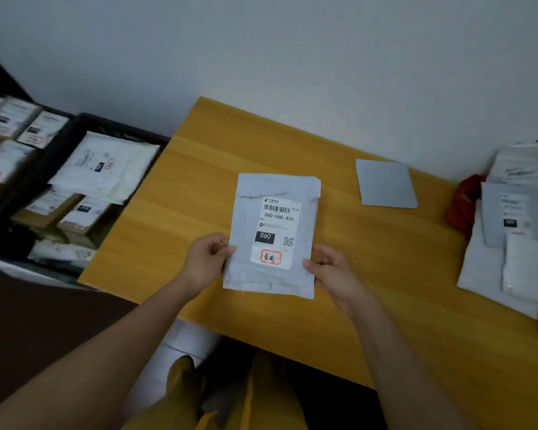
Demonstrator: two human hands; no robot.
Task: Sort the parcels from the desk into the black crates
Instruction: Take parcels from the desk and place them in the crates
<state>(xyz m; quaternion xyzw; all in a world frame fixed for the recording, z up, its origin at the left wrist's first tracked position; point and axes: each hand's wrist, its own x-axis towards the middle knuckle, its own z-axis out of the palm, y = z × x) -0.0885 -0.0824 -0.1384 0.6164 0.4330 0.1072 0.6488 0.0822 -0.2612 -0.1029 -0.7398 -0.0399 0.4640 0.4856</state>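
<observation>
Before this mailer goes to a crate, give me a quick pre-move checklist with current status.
1. Grey mailer held at both side edges by left hand and right hand: ok.
2. Label faces up, "060" readable: ok.
3. Which black crate takes 060: cannot tell.
4. Room in that crate, white mailers piled on top: cannot tell.
5. Desk stretch toward crates unobstructed: ok.

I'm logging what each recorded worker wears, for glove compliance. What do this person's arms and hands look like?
Both the left hand and the right hand are bare: no gloves, and no rings or watch that I can see. Both forearms are uncovered as far as the frame shows, with no sleeve in view. Below them, mustard-yellow clothing shows.
</observation>
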